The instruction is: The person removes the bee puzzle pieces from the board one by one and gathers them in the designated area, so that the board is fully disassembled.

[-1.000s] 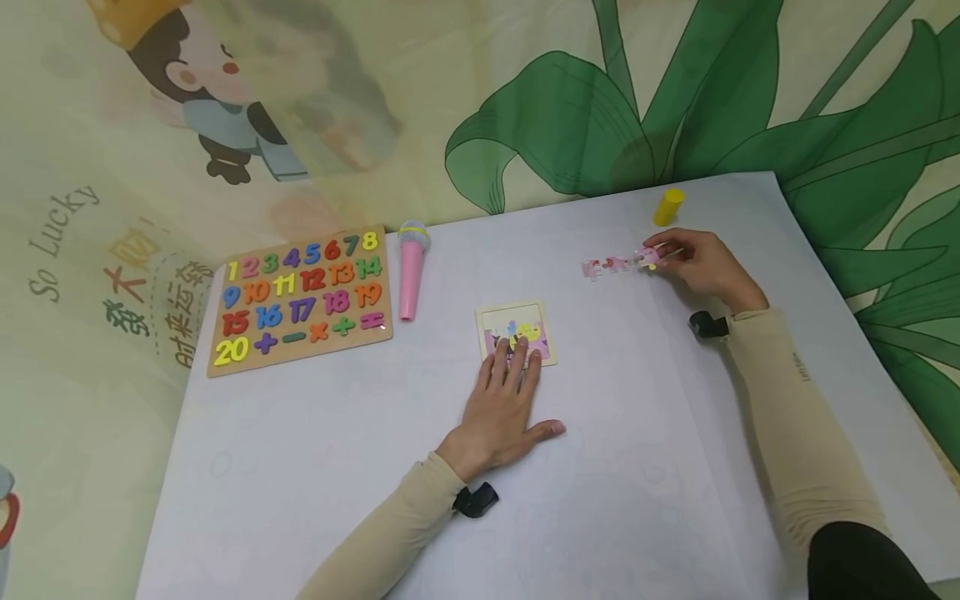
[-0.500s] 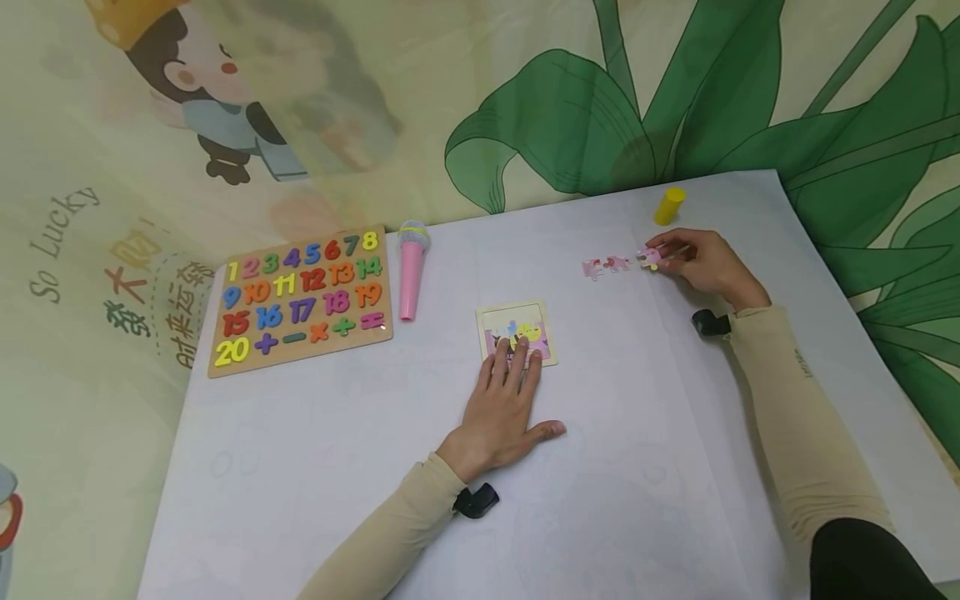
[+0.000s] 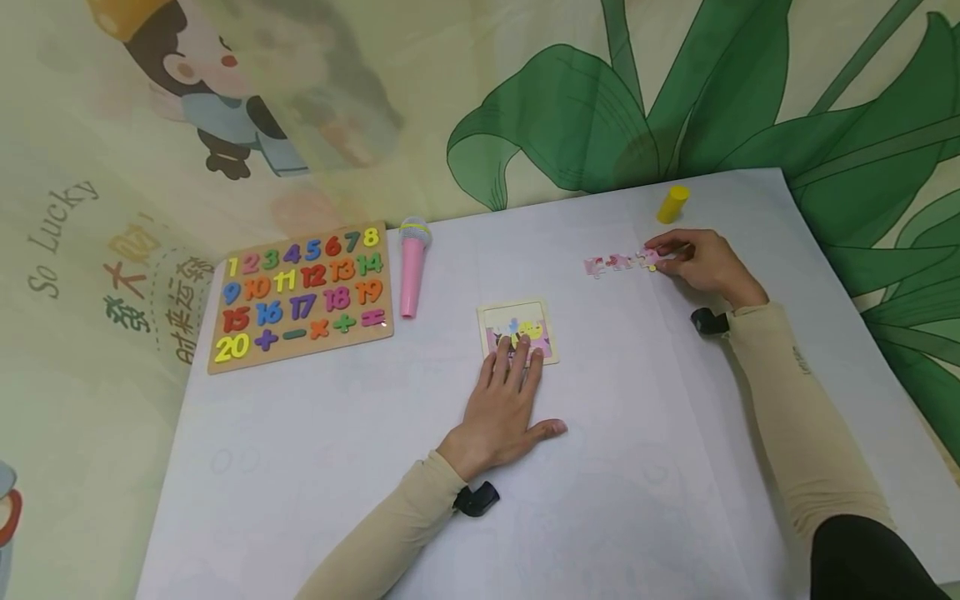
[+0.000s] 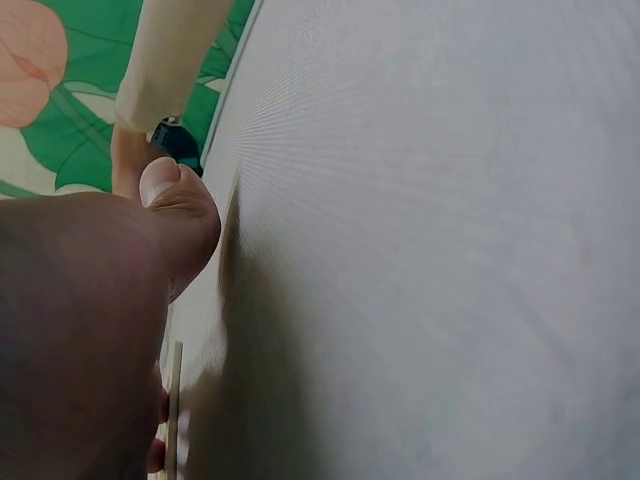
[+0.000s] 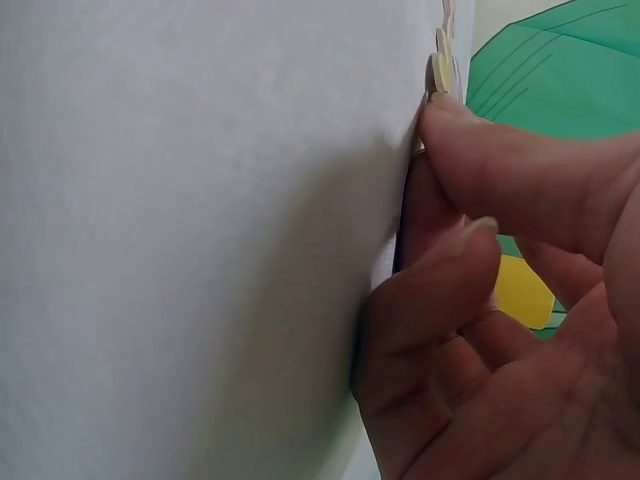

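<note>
A small square jigsaw tray [image 3: 517, 310] lies mid-table in the head view, its lower part filled with a colourful picture and its upper part bare. My left hand [image 3: 500, 411] rests flat with its fingertips over the tray's lower edge, thumb spread to the right. Farther right, my right hand [image 3: 705, 262] pinches a pink and yellow jigsaw piece [image 3: 648, 256] between thumb and fingers, low at the table. Two pink jigsaw pieces [image 3: 595, 267] lie in a row just left of it. In the right wrist view, piece edges [image 5: 442, 65] show beyond the thumb; the held piece is mostly hidden.
A wooden number board [image 3: 300, 298] lies at the back left, with a pink toy microphone [image 3: 412, 271] beside it. A yellow cylinder [image 3: 672, 204] stands behind my right hand. A printed cloth backdrop [image 3: 360, 125] rises behind the white table [image 3: 337, 467].
The pinched piece now appears flatter and slightly closer to the two loose pieces. My right hand has barely shifted; my left hand stays put on the tray.
</note>
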The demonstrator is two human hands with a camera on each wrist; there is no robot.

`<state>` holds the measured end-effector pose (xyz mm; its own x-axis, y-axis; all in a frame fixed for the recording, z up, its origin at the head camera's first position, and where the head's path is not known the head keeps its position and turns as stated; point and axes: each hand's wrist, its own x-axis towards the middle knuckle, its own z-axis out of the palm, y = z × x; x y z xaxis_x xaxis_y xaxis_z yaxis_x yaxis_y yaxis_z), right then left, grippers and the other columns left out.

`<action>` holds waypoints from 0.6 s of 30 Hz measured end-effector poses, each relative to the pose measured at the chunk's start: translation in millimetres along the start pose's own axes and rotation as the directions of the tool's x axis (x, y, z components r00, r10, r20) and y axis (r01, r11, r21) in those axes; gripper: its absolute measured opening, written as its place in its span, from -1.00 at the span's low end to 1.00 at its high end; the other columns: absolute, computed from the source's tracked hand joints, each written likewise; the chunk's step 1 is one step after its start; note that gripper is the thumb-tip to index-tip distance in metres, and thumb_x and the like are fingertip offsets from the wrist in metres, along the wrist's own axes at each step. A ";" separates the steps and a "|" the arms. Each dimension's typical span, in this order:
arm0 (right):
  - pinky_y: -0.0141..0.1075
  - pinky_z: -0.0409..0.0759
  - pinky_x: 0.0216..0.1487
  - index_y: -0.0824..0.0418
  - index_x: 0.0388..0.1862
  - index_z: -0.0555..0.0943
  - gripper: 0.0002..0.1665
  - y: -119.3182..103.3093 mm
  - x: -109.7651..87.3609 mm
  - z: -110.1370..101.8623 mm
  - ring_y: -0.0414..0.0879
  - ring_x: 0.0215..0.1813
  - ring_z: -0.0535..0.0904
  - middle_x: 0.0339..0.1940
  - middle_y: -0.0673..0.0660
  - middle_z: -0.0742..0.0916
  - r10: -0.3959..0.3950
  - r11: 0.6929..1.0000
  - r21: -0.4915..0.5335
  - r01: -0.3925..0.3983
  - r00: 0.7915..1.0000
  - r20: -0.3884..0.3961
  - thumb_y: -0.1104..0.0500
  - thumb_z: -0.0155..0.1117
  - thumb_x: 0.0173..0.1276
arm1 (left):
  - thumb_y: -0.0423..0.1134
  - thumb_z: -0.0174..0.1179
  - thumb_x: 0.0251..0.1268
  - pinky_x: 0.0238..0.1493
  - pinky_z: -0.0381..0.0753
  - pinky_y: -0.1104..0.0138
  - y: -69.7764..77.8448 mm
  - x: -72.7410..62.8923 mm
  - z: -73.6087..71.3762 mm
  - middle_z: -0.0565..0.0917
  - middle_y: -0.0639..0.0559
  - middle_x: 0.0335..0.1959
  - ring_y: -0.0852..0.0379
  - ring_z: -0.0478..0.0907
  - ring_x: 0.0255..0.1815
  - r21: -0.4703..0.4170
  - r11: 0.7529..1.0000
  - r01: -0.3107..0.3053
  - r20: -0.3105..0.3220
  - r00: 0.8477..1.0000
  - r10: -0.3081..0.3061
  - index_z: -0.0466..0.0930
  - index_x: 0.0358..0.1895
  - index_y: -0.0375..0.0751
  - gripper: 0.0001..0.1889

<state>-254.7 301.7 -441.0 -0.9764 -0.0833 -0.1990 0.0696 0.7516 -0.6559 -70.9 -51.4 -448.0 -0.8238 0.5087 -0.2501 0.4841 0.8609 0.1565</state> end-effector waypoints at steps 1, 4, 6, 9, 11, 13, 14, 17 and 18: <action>-0.08 0.47 0.07 0.18 0.41 0.61 -0.54 -0.4 -0.1 -0.4 0.22 0.12 0.48 0.28 0.37 0.66 -0.005 1.000 -0.005 0.005 1.000 0.003 0.21 0.27 0.58 | 0.50 -0.05 0.49 0.76 -0.17 -0.07 0.0 0.1 0.0 -0.22 -0.24 0.79 -0.28 -0.37 0.80 -0.002 1.000 0.001 0.000 1.000 -0.001 -0.14 0.76 -0.24 0.10; -0.07 0.47 0.06 0.20 0.41 0.61 -0.53 -0.8 0.0 -1.7 0.23 0.11 0.48 0.27 0.39 0.65 -0.017 1.000 -0.012 0.017 1.000 0.010 0.20 0.26 0.58 | 0.48 -0.03 0.50 0.75 -0.14 -0.08 0.3 0.3 -0.2 -0.20 -0.25 0.79 -0.29 -0.35 0.80 -0.009 1.000 0.000 -0.008 1.000 0.000 -0.11 0.75 -0.25 0.08; -0.07 0.47 0.06 0.21 0.41 0.61 -0.53 -1.0 0.1 -2.6 0.23 0.11 0.48 0.26 0.39 0.65 -0.022 1.000 -0.018 0.022 1.000 0.012 0.19 0.26 0.58 | 0.46 -0.02 0.51 0.75 -0.12 -0.08 0.7 0.4 -0.8 -0.19 -0.26 0.79 -0.29 -0.33 0.80 -0.015 1.000 0.000 -0.015 1.000 0.000 -0.10 0.75 -0.25 0.07; -0.06 0.47 0.06 0.22 0.42 0.61 -0.52 -1.0 0.6 -3.4 0.24 0.11 0.46 0.27 0.40 0.64 -0.024 1.000 -0.019 0.024 1.000 0.019 0.18 0.26 0.58 | 0.44 0.00 0.52 0.74 -0.09 -0.08 1.0 0.4 -1.6 -0.16 -0.27 0.79 -0.30 -0.29 0.80 -0.019 1.000 -0.002 -0.028 1.000 0.002 -0.07 0.74 -0.26 0.06; -0.06 0.47 0.07 0.22 0.42 0.61 -0.51 -1.2 1.1 -3.6 0.25 0.12 0.46 0.27 0.40 0.63 -0.024 1.000 -0.018 0.025 0.999 0.025 0.17 0.26 0.58 | 0.44 0.00 0.52 0.74 -0.07 -0.07 0.9 0.1 -2.4 -0.14 -0.27 0.78 -0.28 -0.25 0.80 -0.013 1.000 -0.003 -0.035 0.999 0.003 -0.06 0.74 -0.27 0.05; -0.05 0.48 0.07 0.22 0.43 0.60 -0.51 -1.4 1.4 -3.7 0.25 0.13 0.46 0.27 0.40 0.63 -0.022 1.000 -0.016 0.022 0.999 0.031 0.16 0.27 0.58 | 0.43 0.00 0.52 0.74 -0.04 -0.05 0.5 -0.1 -2.8 -0.12 -0.27 0.78 -0.25 -0.22 0.80 -0.001 1.000 -0.006 -0.044 0.999 0.006 -0.04 0.73 -0.27 0.04; -0.06 0.48 0.07 0.22 0.43 0.60 -0.51 -1.2 1.5 -3.8 0.25 0.13 0.46 0.28 0.40 0.62 -0.019 1.000 -0.015 0.019 0.999 0.033 0.15 0.27 0.58 | 0.43 0.00 0.53 0.74 -0.03 -0.03 0.2 -0.3 -3.0 -0.10 -0.27 0.78 -0.23 -0.20 0.80 0.003 1.000 -0.008 -0.048 0.999 0.008 -0.04 0.73 -0.28 0.04; -0.06 0.49 0.07 0.22 0.45 0.58 -0.49 -0.7 0.9 -4.0 0.26 0.14 0.46 0.28 0.41 0.62 -0.011 1.000 -0.010 0.011 0.999 0.036 0.15 0.28 0.58 | 0.43 -0.02 0.54 0.75 -0.02 0.02 -0.6 -0.4 -3.1 -0.10 -0.24 0.79 -0.17 -0.17 0.81 0.009 1.000 -0.013 -0.048 0.999 0.013 -0.05 0.73 -0.28 0.03; -0.06 0.49 0.08 0.22 0.45 0.57 -0.48 -0.6 0.4 -4.0 0.26 0.14 0.47 0.29 0.41 0.62 -0.008 1.000 -0.007 0.008 0.999 0.036 0.15 0.28 0.58 | 0.43 -0.02 0.54 0.75 -0.02 0.02 -0.9 -0.4 -2.9 -0.10 -0.24 0.79 -0.17 -0.16 0.81 0.009 1.000 -0.014 -0.047 0.999 0.015 -0.05 0.74 -0.28 0.03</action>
<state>-255.9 303.8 -437.7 -0.9689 -0.1127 -0.2203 0.0604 0.7557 -0.6521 -71.9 -52.3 -445.3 -0.8294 0.5206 -0.2025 0.4987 0.8535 0.1512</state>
